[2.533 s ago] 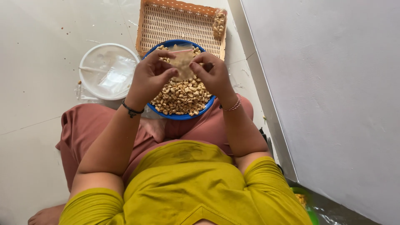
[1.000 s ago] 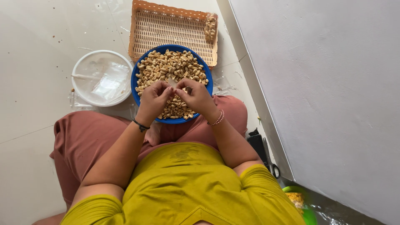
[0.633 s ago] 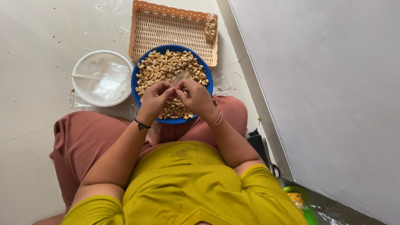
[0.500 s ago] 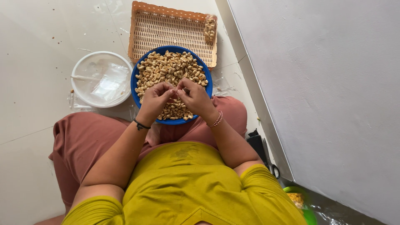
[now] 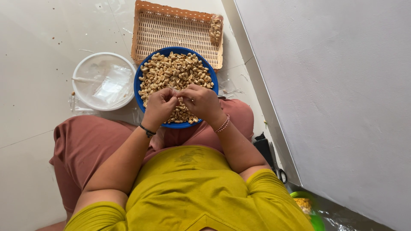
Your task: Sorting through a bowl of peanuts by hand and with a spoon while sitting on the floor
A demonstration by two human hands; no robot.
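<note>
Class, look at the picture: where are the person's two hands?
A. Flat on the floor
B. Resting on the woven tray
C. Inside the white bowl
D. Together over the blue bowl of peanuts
D: the left hand and right hand meet, fingertips together, above the blue bowl of peanuts; the white bowl and woven tray are untouched.

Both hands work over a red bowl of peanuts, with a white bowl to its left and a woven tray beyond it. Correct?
Not quite: the bowl of peanuts is blue, not red, as the head view shows. The rest holds: the left hand and right hand meet over it, the white bowl sits left, the woven tray beyond.
</note>
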